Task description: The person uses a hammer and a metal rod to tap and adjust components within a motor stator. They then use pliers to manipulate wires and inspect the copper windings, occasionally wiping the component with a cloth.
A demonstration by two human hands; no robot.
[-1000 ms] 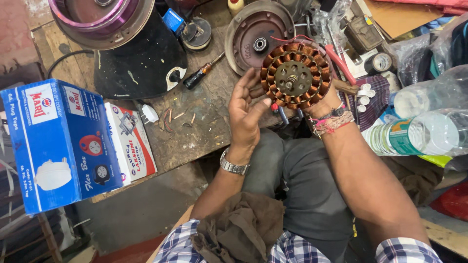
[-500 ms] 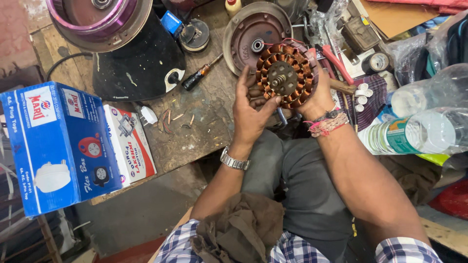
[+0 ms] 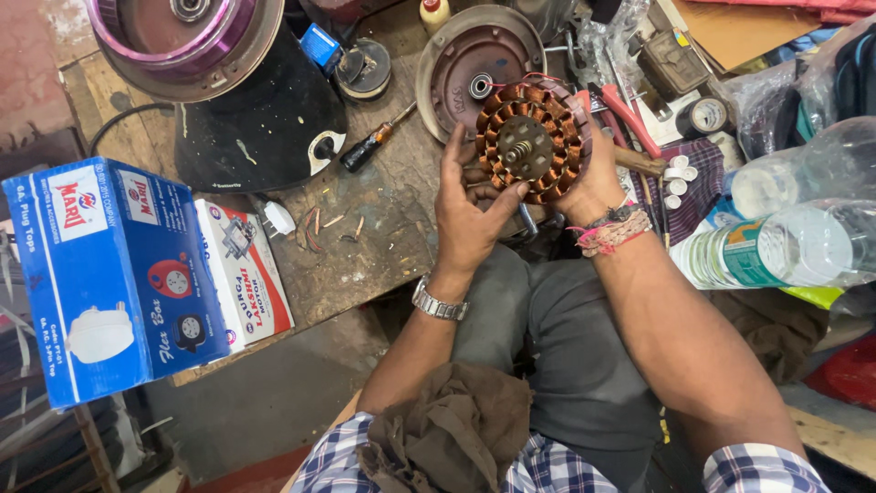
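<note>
A round motor stator [image 3: 531, 141] with copper windings and a threaded shaft at its centre is held up over the bench edge. My left hand [image 3: 470, 215] cups its lower left side, thumb pressed on the windings, a metal watch on the wrist. My right hand [image 3: 598, 178] grips its right rim, with red and pink threads around the wrist. Thin red wires trail from the top of the stator. Behind it lies a round brown motor cover [image 3: 474, 64] with a bearing in the middle.
A screwdriver [image 3: 374, 141] lies on the worn wooden bench [image 3: 365, 237]. A black mixer base [image 3: 260, 119] with a purple-rimmed housing stands at back left. Blue and white cartons [image 3: 109, 274] sit at left. Plastic bottles [image 3: 785, 246], red pliers [image 3: 630, 114] and tape lie at right.
Both hands have kept hold of the stator and shifted it a little up and left over the bench. My left thumb now presses on the windings.
</note>
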